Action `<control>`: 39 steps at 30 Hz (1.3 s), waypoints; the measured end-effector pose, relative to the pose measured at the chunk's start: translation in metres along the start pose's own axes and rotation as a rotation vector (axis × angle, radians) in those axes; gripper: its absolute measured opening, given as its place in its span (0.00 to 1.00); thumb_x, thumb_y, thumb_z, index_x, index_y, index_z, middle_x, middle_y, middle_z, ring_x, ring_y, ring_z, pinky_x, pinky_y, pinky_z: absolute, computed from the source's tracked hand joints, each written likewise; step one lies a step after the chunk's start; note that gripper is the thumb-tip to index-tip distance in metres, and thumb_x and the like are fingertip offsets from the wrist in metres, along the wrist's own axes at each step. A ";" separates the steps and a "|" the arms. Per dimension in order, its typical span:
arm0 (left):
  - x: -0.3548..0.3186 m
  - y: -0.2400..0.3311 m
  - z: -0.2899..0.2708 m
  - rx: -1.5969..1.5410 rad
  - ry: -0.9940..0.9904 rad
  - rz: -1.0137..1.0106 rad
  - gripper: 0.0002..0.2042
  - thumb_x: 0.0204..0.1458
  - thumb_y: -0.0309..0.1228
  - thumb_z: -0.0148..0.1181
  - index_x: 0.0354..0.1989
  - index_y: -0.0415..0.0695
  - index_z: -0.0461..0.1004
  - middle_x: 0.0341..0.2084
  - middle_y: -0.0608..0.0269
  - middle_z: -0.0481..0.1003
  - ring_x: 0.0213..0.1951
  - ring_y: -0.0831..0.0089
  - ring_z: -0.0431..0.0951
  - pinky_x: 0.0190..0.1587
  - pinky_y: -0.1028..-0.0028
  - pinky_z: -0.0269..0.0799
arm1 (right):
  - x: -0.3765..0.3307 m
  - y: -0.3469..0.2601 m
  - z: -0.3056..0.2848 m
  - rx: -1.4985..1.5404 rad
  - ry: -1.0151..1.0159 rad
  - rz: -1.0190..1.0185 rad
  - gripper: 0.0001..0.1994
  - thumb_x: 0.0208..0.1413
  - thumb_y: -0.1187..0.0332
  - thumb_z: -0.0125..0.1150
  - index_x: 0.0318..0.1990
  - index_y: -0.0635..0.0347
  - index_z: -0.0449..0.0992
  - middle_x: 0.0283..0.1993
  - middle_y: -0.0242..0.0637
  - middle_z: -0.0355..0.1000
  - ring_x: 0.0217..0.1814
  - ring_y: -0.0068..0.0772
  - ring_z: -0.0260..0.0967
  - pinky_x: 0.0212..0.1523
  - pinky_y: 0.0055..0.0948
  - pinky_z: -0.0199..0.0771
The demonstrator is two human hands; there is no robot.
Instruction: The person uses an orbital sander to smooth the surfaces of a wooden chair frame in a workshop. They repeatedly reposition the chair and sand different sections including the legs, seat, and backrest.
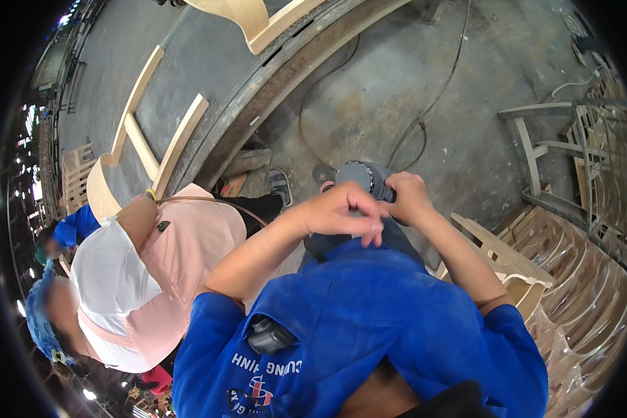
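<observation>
My right hand wraps round the body of a grey, round-headed sander, held in front of my waist with its disc tilted into view. My left hand is beside it, just left of my right hand. Its fingers are loosely bent and apart, slightly blurred, with nothing visible in them. Whether its fingertips touch the sander I cannot tell.
A co-worker in a pink and white top stands at my left, by a long grey table bearing wooden chair frames. A dark hose crosses the floor. Wrapped curved wooden parts and a metal rack stand at right.
</observation>
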State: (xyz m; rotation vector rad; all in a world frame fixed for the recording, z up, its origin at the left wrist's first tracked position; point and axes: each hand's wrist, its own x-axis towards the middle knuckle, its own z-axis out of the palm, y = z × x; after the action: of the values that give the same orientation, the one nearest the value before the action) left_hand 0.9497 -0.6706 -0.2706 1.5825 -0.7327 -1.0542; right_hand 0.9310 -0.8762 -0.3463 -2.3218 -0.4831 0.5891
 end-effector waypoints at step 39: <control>-0.114 -0.633 -0.188 0.567 1.122 -1.293 0.41 0.35 0.45 0.71 0.59 0.44 0.60 0.57 0.44 0.62 0.57 0.45 0.63 0.59 0.57 0.61 | -0.053 0.101 0.280 0.345 -0.616 1.158 0.64 0.33 0.45 0.76 0.71 0.52 0.33 0.68 0.69 0.42 0.66 0.69 0.51 0.63 0.49 0.59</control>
State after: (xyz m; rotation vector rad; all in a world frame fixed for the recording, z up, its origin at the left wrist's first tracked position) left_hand 1.0348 -0.3256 -0.8392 2.7985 0.9938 -0.5133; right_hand 0.7560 -0.8250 -0.5873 -1.8546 0.7469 1.7670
